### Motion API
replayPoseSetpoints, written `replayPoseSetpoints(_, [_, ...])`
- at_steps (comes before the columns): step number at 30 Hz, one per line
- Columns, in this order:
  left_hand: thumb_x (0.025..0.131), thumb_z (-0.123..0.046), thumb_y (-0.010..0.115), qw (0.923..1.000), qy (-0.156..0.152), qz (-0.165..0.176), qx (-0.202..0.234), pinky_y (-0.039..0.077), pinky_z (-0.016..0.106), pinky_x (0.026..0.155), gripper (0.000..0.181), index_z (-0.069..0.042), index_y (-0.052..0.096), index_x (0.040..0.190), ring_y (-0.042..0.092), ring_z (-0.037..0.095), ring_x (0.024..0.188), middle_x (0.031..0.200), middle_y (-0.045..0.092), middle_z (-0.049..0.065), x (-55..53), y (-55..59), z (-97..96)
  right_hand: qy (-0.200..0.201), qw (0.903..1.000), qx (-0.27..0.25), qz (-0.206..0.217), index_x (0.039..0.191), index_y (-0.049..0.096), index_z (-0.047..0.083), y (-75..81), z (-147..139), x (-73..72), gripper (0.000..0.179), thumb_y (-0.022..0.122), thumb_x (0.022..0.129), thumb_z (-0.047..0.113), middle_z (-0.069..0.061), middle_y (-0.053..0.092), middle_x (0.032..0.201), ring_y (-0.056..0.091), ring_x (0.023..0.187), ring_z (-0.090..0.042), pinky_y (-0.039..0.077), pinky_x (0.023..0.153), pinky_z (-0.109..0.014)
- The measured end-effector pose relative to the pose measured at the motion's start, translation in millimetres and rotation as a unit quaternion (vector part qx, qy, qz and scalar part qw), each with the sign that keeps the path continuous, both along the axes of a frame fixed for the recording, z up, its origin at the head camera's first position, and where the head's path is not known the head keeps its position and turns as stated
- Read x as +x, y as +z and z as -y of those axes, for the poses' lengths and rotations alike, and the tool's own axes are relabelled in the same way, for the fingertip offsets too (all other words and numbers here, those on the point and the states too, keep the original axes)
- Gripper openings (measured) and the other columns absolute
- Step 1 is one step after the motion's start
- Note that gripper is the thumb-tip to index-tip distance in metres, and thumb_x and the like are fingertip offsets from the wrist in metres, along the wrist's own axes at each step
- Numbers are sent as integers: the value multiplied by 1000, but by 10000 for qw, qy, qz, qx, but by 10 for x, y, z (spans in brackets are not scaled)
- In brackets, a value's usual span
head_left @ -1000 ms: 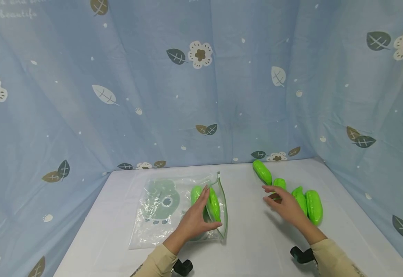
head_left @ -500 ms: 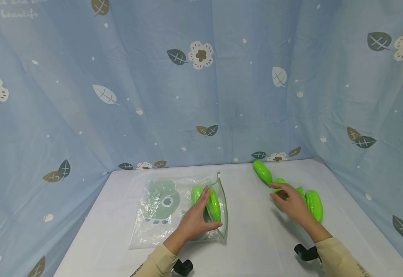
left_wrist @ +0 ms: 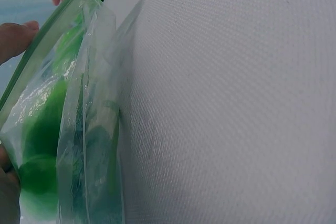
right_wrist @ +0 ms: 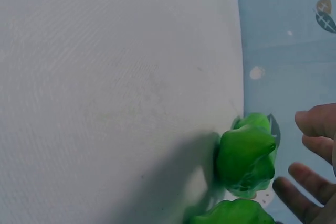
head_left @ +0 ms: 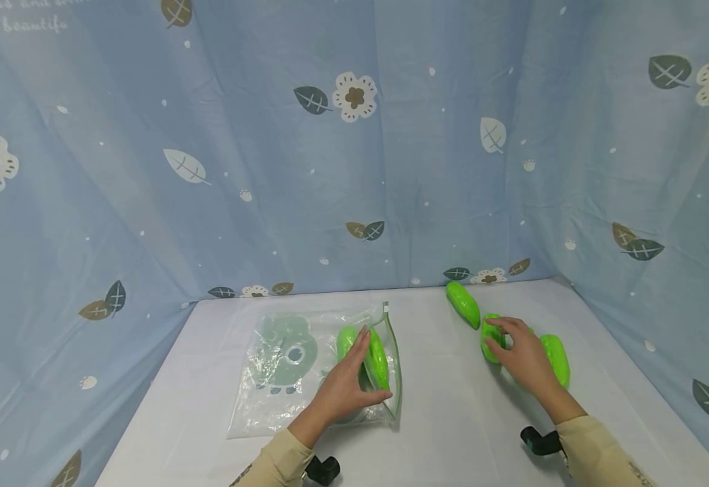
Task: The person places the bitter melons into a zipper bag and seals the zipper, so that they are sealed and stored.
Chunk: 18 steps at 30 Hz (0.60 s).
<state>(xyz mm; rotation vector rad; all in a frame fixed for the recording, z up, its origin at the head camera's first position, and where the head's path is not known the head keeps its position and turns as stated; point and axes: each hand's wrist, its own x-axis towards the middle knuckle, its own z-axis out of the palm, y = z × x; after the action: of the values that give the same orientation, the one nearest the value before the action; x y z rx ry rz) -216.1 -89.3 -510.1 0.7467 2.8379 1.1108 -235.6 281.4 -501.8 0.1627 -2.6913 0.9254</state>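
A clear zip bag [head_left: 247,406] printed with a pale green cartoon figure lies on the table, its green-edged mouth [head_left: 396,358] facing right. Long, glossy, bright green vegetable-shaped pieces [head_left: 377,362] are inside, near the mouth. My left hand [head_left: 341,392] rests at the mouth, with thumb and fingers spread wide; in the left wrist view the thumb [left_wrist: 18,38] touches the zip edge. My right hand [head_left: 528,355] is over a lumpy green piece [head_left: 490,348], thumb and fingers parted around it. In the right wrist view, a gap shows between the fingers [right_wrist: 320,121] and the green pieces [right_wrist: 245,156].
Another green piece [head_left: 463,304] lies farther back, near the patterned blue curtain [head_left: 409,169]. One more [head_left: 555,358] lies right of my right hand, partly behind it. White cloth covers the table [head_left: 440,406]. Black wrist devices [head_left: 540,441] sit beneath both sleeves.
My right hand first drew slightly right, then lowered around the lumpy green piece, which now shows between thumb and fingers. The left hand and bag stay put.
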Motion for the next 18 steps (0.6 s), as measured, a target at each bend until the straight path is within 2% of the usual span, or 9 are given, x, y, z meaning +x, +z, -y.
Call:
replayPoseSetpoints(5, [80,-50,84,10000,14,-7,-22,43,57,108,115,-12,16,165,36,37,146,171,10,4,-1,-1,0,-143,9990,315,-268,130,65,0,-38,-12,-45,45,77,89,12,-35,54,135,49,125,-54,35,102,-73])
replayPoseSetpoints(10, [80,-50,84,10000,8,-4,-12,43,57,108,115,-12,16,165,37,37,146,171,10,4,1,-1,-1,-273,9976,626,-129,131,64,-2,-69,-21,-85,48,77,89,16,-36,53,137,46,129,-54,17,107,-81])
replayPoseSetpoints(14, [80,-49,84,10000,12,10,0,44,57,108,115,-12,16,165,37,37,146,172,9,3,-1,-7,-3,-299,9956,891,66,133,63,-3,-97,-26,-101,51,76,90,22,-36,52,139,46,130,-54,15,108,-80])
replayPoseSetpoints(18, [80,-49,84,10000,22,16,-9,44,57,108,115,-12,15,165,37,36,146,172,9,1,-2,-9,-6,-286,9948,972,75,131,64,-3,-115,-34,-98,52,76,89,23,-36,52,139,47,129,-54,14,108,-79])
